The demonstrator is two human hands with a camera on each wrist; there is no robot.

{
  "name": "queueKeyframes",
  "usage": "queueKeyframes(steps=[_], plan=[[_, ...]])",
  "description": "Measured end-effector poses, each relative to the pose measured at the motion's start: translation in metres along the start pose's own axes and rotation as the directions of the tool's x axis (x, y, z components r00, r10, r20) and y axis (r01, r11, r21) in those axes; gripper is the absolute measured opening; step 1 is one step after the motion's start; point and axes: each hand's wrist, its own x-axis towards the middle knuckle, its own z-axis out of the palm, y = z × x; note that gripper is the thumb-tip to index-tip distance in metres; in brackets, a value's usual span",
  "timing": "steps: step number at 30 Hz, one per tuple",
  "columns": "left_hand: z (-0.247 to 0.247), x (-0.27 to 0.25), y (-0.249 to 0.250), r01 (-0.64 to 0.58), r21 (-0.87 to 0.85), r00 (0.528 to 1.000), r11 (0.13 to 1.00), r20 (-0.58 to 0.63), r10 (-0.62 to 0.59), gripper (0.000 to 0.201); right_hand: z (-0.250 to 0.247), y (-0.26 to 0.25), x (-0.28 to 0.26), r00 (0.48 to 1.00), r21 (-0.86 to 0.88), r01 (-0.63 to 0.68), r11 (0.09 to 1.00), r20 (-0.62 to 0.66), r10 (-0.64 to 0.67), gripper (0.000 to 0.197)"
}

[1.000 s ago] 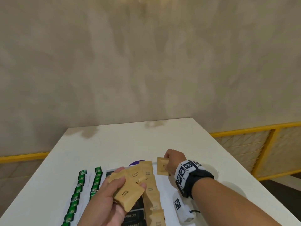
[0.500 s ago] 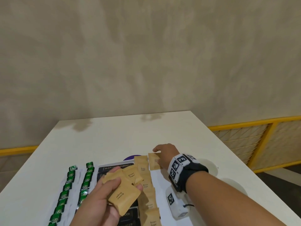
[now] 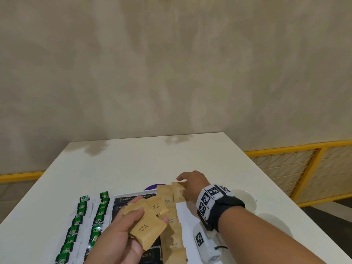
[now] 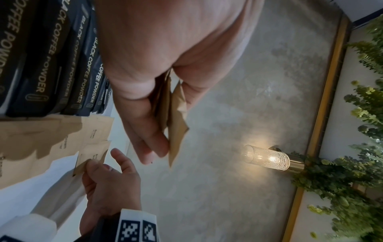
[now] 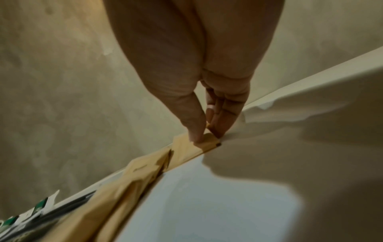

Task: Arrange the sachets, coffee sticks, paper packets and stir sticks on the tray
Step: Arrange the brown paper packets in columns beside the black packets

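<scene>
Left hand (image 3: 122, 239): fingers clasp a fan of brown sugar packets (image 3: 146, 225) above the tray (image 3: 187, 225).
Right hand (image 3: 192, 185): fingers pinch one packet (image 3: 178, 191) at the far end of the packet row (image 3: 171, 233).
Coffee sticks (image 3: 133, 199): left of the row.
Green sachets (image 3: 82, 216): two columns, far left.
Tabletop (image 3: 152, 159): white.

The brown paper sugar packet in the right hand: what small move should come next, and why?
Probably release it. The right hand pinches the brown paper sugar packet by its far corner, and it already lies low at the far end of the column of brown packets on the white tray. The left hand holds more brown packets to place after it.
</scene>
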Motion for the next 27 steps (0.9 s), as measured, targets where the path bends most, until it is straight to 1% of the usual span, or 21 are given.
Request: queueKeyframes(steps=[3,7,9,11,14,15,16,18,19,20,23,25,27], plan=[[-0.002,0.001,0.002,-0.025,-0.002,0.999,1.000,0.036,0.026,0.035,0.000,-0.001,0.000,1.000,0.005,0.024,1.000,0.004,-0.024,0.051],[-0.002,-0.001,0.002,-0.003,-0.011,0.999,1.000,0.037,0.004,0.036,0.000,0.001,-0.002,0.999,0.053,0.009,0.999,-0.031,-0.007,0.053],[-0.002,-0.002,0.001,0.015,-0.031,0.999,0.999,0.039,-0.014,0.037,0.000,-0.001,-0.005,0.999,0.069,0.008,0.998,-0.038,-0.005,0.050],[-0.003,-0.002,0.000,0.022,-0.035,0.998,0.999,0.055,-0.020,0.039,-0.003,-0.005,-0.014,0.999,0.094,0.039,0.995,-0.041,-0.036,0.040],[-0.006,-0.001,-0.002,-0.012,0.015,0.997,1.000,0.077,0.011,0.045,-0.010,-0.016,-0.031,0.991,0.178,0.133,0.975,-0.032,-0.130,0.015],[-0.008,0.001,-0.004,-0.037,0.036,0.996,0.999,0.077,0.034,0.047,-0.013,-0.021,-0.039,0.989,0.245,0.143,0.959,-0.013,-0.144,0.008],[-0.009,0.001,-0.006,-0.061,0.051,0.996,0.997,0.072,0.057,0.049,-0.015,-0.026,-0.048,0.989,0.343,0.130,0.930,0.021,-0.147,0.007],[-0.011,0.002,-0.009,-0.105,0.071,0.993,0.992,0.068,0.101,0.051,-0.019,-0.034,-0.066,0.979,0.563,0.068,0.824,0.121,-0.163,0.015],[-0.011,0.002,-0.011,-0.131,0.080,0.990,0.988,0.062,0.126,0.053,-0.020,-0.038,-0.076,0.967,0.634,0.045,0.772,0.166,-0.192,0.019],[-0.010,0.001,-0.012,-0.155,0.090,0.987,0.984,0.056,0.151,0.054,-0.021,-0.040,-0.084,0.955,0.660,0.041,0.750,0.195,-0.224,0.023],[-0.007,-0.001,-0.016,-0.210,0.100,0.976,0.972,0.072,0.204,0.058,-0.020,-0.045,-0.101,0.937,0.640,0.054,0.767,0.233,-0.260,0.038],[-0.006,-0.002,-0.018,-0.248,0.115,0.967,0.962,0.082,0.239,0.061,-0.016,-0.046,-0.105,0.943,0.631,0.061,0.773,0.217,-0.252,0.043],[-0.005,-0.002,-0.020,-0.284,0.125,0.958,0.951,0.085,0.275,0.061,-0.014,-0.045,-0.108,0.956,0.641,0.059,0.765,0.184,-0.228,0.042]])
